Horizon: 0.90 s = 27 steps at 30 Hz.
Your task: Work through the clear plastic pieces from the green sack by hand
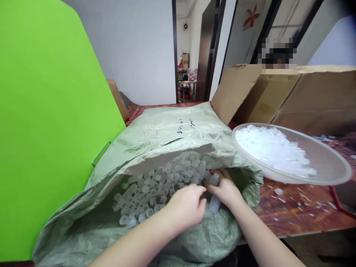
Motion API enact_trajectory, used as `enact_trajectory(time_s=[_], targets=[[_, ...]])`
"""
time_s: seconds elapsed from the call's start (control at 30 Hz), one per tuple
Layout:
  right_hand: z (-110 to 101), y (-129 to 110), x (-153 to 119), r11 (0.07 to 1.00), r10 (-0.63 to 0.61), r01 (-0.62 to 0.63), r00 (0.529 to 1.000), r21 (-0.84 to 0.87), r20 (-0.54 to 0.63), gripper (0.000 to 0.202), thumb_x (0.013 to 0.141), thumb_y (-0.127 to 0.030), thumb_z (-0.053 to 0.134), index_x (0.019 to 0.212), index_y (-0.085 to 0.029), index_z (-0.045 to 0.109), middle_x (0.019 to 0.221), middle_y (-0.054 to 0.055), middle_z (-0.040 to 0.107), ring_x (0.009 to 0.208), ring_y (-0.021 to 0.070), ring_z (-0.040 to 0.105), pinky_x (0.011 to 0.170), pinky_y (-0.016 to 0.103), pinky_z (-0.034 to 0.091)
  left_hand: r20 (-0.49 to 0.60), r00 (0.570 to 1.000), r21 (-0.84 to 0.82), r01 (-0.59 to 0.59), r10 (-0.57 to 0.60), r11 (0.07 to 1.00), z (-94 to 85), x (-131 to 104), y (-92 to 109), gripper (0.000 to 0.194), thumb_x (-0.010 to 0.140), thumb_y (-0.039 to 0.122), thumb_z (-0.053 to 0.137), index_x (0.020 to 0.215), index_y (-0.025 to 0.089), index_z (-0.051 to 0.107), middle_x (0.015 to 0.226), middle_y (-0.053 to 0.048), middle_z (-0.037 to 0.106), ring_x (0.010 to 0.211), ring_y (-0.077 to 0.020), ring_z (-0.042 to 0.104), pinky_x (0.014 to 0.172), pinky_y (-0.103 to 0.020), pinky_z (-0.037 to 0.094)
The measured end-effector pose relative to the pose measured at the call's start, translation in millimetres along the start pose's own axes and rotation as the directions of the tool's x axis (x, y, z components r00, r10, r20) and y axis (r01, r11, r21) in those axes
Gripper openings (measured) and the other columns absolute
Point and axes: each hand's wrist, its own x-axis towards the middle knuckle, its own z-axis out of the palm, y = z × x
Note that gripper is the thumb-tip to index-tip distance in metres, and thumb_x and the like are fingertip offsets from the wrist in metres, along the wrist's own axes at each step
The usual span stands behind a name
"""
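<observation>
A woven plastic sack [167,126] lies with its mouth toward me, full of small translucent white plastic caps [150,193]. My left hand [190,204] is at the sack's mouth, above the lower edge, with fingers curled inward; whatever is inside them is hidden. Just right of it, my right hand [226,187] reaches inside the opening, its fingers closed around a few of the caps. A longer translucent tube-like piece [214,204] sits just below the right fingers, against the sack's lower lip.
To the right, a wide translucent basin [328,163] holds a heap of white pieces. White scraps lie on the reddish table [300,218]. Cardboard boxes [314,96] stand behind, with a person's head above them. A bright green panel [50,111] rises at left.
</observation>
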Motion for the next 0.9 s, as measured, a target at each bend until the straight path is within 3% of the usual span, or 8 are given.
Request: enact_trajectory(time_s=[0.17,0.27,0.37,0.43,0.53,0.67,0.8,0.9], targets=[[0,10,1,0.991,0.007,-0.009,1.000,0.136,0.012,0.036,0.068,-0.046,0.054,0.091,-0.018,0.058,0.095,0.009,0.060,0.096,0.0249,0.057,0.089,0.035,0.042,0.032,0.980,0.064,0.193,-0.196,0.979,51.3,16,19,0.062,0.072,0.042,0.051,0.124,0.008,0.043,0.113,-0.018,0.052,0.101,-0.0316,0.052,0.089,-0.042,0.045],[1,14,1,0.968,0.004,-0.021,0.997,0.250,0.071,0.039,0.069,-0.044,0.052,0.096,-0.016,0.056,0.092,0.009,0.063,0.090,0.0243,0.060,0.083,0.034,0.046,-0.026,0.968,0.131,0.252,-0.251,0.959,68.1,36,25,0.054,0.071,0.033,0.050,0.118,0.006,0.047,0.110,-0.017,0.053,0.099,-0.0301,0.052,0.088,-0.039,0.045],[0,16,-4,0.928,-0.036,-0.024,0.988,0.373,0.153,0.035,0.072,-0.038,0.049,0.098,-0.016,0.056,0.089,0.006,0.065,0.083,0.0207,0.062,0.075,0.028,0.049,-0.058,0.958,0.154,0.285,-0.280,0.946,74.8,49,27,0.056,0.073,0.025,0.045,0.123,0.002,0.041,0.121,-0.021,0.047,0.104,-0.0302,0.051,0.090,-0.038,0.044],[0,18,-9,0.901,-0.064,-0.026,0.979,0.433,0.192,0.030,0.072,-0.035,0.047,0.093,-0.016,0.057,0.084,0.004,0.066,0.079,0.0189,0.063,0.071,0.026,0.050,-0.077,0.952,0.158,0.305,-0.296,0.939,73.5,52,27,0.069,0.072,0.023,0.045,0.133,-0.002,0.024,0.129,-0.025,0.038,0.109,-0.0315,0.049,0.091,-0.038,0.043],[2,20,-16,0.889,-0.042,-0.054,0.979,0.455,0.197,0.025,0.071,-0.035,0.046,0.083,-0.015,0.056,0.074,0.003,0.065,0.073,0.0191,0.063,0.064,0.026,0.050,-0.019,0.973,0.149,0.232,-0.232,0.961,63.2,54,24,0.083,0.071,0.024,0.048,0.139,0.007,0.003,0.128,-0.024,0.039,0.110,-0.0327,0.049,0.089,-0.041,0.044],[8,22,-20,0.903,0.017,-0.082,0.988,0.422,0.156,0.030,0.071,-0.040,0.047,0.085,-0.015,0.054,0.079,0.006,0.065,0.073,0.0204,0.062,0.066,0.029,0.050,0.139,0.988,0.103,0.060,-0.074,0.993,44.8,60,13,0.071,0.068,0.029,0.053,0.134,0.023,0.025,0.117,-0.015,0.052,0.091,-0.0303,0.060,0.072,-0.039,0.050],[13,34,-24,0.938,-0.035,-0.008,0.993,0.346,0.117,0.035,0.072,-0.046,0.047,0.087,-0.016,0.054,0.086,0.010,0.062,0.083,0.0256,0.059,0.079,0.039,0.046,0.174,0.985,0.067,0.002,-0.014,0.998,39.9,61,7,0.052,0.066,0.026,0.056,0.116,0.017,0.046,0.098,-0.010,0.063,0.083,-0.0267,0.062,0.065,-0.032,0.051],[18,55,-29,0.969,-0.152,0.129,0.983,0.209,0.100,0.033,0.073,-0.045,0.049,0.093,-0.020,0.054,0.093,0.011,0.060,0.088,0.0270,0.057,0.085,0.042,0.044,0.168,0.982,0.071,0.070,-0.081,0.995,49.4,56,10,0.036,0.065,0.025,0.058,0.099,0.014,0.057,0.082,-0.009,0.066,0.069,-0.0246,0.063,0.051,-0.029,0.048]])
